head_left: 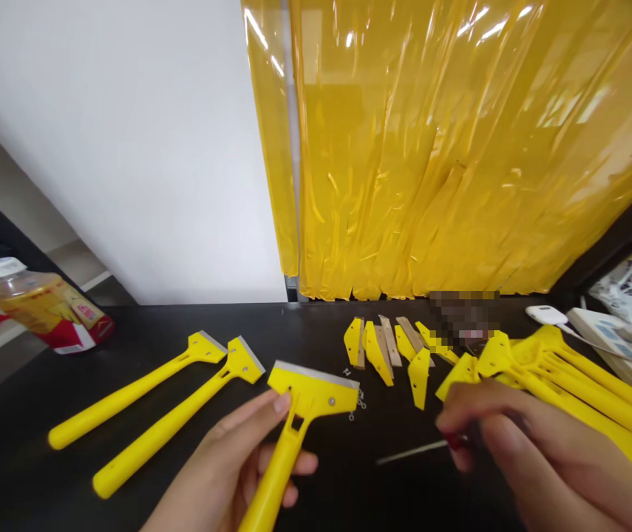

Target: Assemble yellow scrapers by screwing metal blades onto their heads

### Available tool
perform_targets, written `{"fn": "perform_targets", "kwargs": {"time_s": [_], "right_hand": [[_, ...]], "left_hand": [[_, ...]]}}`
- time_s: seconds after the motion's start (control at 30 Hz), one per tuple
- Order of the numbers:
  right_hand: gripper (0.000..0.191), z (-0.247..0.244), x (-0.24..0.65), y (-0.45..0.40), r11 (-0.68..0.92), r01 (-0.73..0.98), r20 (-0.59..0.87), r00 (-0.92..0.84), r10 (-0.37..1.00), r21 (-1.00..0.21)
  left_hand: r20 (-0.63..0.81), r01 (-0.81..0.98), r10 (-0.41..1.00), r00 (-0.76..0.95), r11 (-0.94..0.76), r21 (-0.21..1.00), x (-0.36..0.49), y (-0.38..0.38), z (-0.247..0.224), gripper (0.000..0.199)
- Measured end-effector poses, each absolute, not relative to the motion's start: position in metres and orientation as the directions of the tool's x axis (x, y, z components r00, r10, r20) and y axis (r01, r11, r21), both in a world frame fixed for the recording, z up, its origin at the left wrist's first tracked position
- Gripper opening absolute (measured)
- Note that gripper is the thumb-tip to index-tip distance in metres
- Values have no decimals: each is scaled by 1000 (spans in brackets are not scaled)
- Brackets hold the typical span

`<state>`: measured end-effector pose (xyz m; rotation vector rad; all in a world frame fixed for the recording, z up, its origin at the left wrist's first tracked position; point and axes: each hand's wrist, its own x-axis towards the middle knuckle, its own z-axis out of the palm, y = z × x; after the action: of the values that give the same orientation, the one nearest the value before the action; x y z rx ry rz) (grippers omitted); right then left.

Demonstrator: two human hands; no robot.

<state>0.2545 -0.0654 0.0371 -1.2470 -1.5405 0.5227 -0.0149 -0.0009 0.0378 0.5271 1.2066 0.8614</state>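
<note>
we've got a yellow plastic scraper w/ a steel blade (pixel 307 399) in the left hand (pixel 227 465), head up, blade edge facing away from us, over a black tabletop (pixel 327 480). left hand is closed round the scraper's neck & handle, fingers curled behind, thumb reaching up to the head. one small metal screw (pixel 331 401) shows in the head.

right hand (pixel 520 451) is just right of the scraper, not touching it, fingers curled tight on a thin steel-shafted small screwdriver (pixel 412 452), shaft pointing left at the scraper. a bit of red shows at the fingertips, can't tell what it is.

on the tabletop: 2 more yellow plastic scrapers w/ steel blades (pixel 143 391) lie side by side left of the held one. right of it, a heap of yellow plastic scraper bodies (pixel 582 391), abt 4 or more, overlapping, exact count unclear. between, abt 6 loose yellow wedge-shaped plastic pieces (pixel 418 378) & abt 4 tan flat strips (pixel 390 340), plus tiny metal screws (pixel 355 403) nr the scraper's head.

further off: a tilted clear plastic oil bottle w/ red label (pixel 43 310) at left, a white corded mouse (pixel 545 315) at right, a yellow clear plastic strip curtain (pixel 449 148) behind.
</note>
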Motion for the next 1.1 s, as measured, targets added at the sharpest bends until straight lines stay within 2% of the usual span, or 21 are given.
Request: {"fn": "perform_targets", "kwargs": {"time_s": [0.1,0.23,0.33,0.47,0.6,0.67,0.73,0.9,0.97,1.1], "right_hand": [[31,35,253,-43,386,513,456,11,890,-766],[15,16,254,-34,462,553,510,-77,857,-693],[19,6,259,-32,375,542,409,-63,910,-752],[32,1,261,-25,267,401,305,31,952,-876],[32,0,259,-23,240,335,270,48,962,-911],[31,2,259,-25,245,368,279,40,960,-897],[27,5,260,-28,268,431,308,26,951,-862],[6,19,260,-33,393,603,407,-121,906,-695],[2,22,258,-34,441,611,429,-178,886,-658],[5,20,255,-34,469,572,408,-241,881,-673]], "left_hand": [[-582,-239,800,142,599,764,-11,14,39,44],[-557,-206,821,127,571,795,-14,21,34,40],[-527,-201,843,109,538,819,-17,20,34,35],[-525,-190,845,105,535,823,-15,18,35,34],[-518,-101,820,242,552,828,-17,18,32,26],[-500,-82,806,317,548,832,-20,19,28,25],[-485,-86,819,308,531,843,-22,19,25,24],[-489,-89,823,288,531,842,-25,19,20,22],[-492,-92,824,281,534,840,-25,19,21,23],[-480,-91,835,270,518,850,-26,21,23,23]]}}
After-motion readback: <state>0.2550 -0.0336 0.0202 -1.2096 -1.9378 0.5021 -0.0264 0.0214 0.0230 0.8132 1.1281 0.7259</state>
